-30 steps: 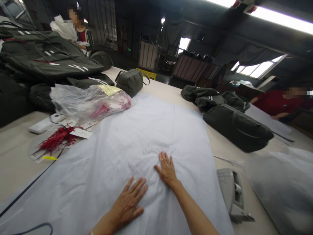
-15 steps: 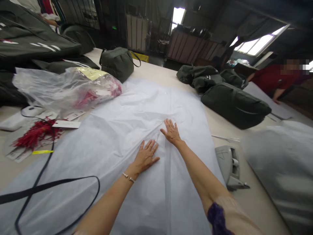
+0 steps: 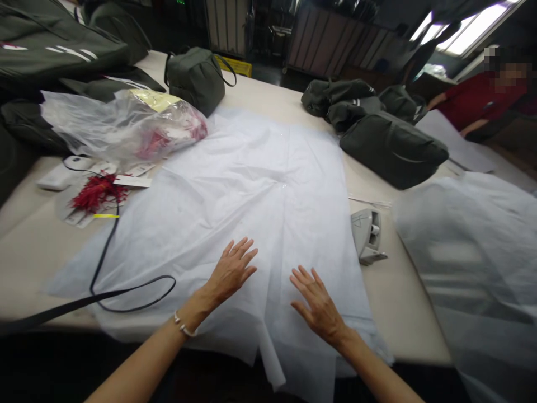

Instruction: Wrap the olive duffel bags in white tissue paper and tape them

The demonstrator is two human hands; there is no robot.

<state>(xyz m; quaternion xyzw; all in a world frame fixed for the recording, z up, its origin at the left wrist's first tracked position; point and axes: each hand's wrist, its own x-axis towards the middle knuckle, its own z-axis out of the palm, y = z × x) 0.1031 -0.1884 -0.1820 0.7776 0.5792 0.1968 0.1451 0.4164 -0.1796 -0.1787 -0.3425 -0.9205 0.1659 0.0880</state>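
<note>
A large white translucent plastic bag or sheet [image 3: 235,184] lies spread over the table, creased, its near end hanging past the front edge. My left hand [image 3: 229,271], with a bracelet at the wrist, is over its near middle, fingers stretched out. To the right, across a lengthwise fold, my right hand [image 3: 316,305] has its fingers apart and holds nothing. Whether either palm touches the plastic I cannot tell. A dark strap [image 3: 138,291] loops over the sheet's left side.
Left are a tape-dispenser-free pile: a clear bag of red-stringed tags [image 3: 126,126], loose red strings [image 3: 98,193] and dark bags [image 3: 84,45]. Right are a grey tape dispenser [image 3: 367,232], a dark green bag [image 3: 392,148] and another plastic-covered item [image 3: 465,246]. A person in red [image 3: 482,103] stands beyond.
Both my hands have drawn back toward the table's front edge and moved farther apart. The view has shifted, now showing that edge and the sheet's hanging end.
</note>
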